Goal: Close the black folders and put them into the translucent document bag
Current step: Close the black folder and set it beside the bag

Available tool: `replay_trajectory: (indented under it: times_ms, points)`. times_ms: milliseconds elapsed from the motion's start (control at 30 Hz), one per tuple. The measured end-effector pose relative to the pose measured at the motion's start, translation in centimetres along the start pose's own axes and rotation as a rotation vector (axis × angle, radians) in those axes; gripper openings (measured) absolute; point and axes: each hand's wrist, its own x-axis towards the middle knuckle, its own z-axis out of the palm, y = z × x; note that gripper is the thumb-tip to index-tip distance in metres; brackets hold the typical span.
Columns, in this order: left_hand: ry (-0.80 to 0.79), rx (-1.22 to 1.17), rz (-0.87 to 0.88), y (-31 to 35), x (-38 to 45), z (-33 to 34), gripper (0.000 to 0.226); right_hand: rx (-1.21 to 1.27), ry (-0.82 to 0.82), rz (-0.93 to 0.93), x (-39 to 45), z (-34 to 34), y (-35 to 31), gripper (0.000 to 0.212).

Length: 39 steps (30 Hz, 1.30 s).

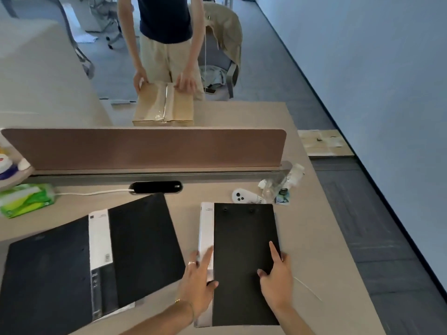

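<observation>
A closed black folder (242, 238) with a white spine label lies on the desk in front of me. My right hand (277, 284) rests flat on its lower right cover, fingers spread over the right edge. My left hand (199, 284) lies with fingers apart on the folder's white spine side. A second black folder (60, 269) lies open to the left, with a white and grey spine strip down its middle. A thin translucent sheet edge (307, 287), possibly the document bag, shows under the closed folder at the right.
A brown divider panel (145, 148) crosses the desk behind the folders. A green tissue pack (26, 199) sits at the left, a white controller (244, 197) and clear plastic items at the back right. Beyond the divider a person holds a cardboard box (164, 105).
</observation>
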Motion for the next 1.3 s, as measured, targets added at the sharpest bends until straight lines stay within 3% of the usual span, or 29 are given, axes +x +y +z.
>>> replay_trajectory:
  times_ms: [233,467,1100,1300]
  points:
    - [-0.045,0.087,-0.026,2.1,1.5,2.6,0.092,0.031,-0.057,0.057,2.1,0.2,3.4,0.09]
    - [-0.102,0.132,-0.079,2.8,2.4,4.0,0.087,0.029,-0.147,0.072,3.8,0.0,5.5,0.078]
    - [-0.109,0.125,-0.115,3.4,3.4,4.5,0.088,-0.153,-0.133,0.009,4.6,0.7,5.7,0.062]
    - [-0.016,0.162,-0.076,3.4,3.0,3.5,0.069,-0.204,-0.13,-0.049,3.9,0.7,4.4,0.055]
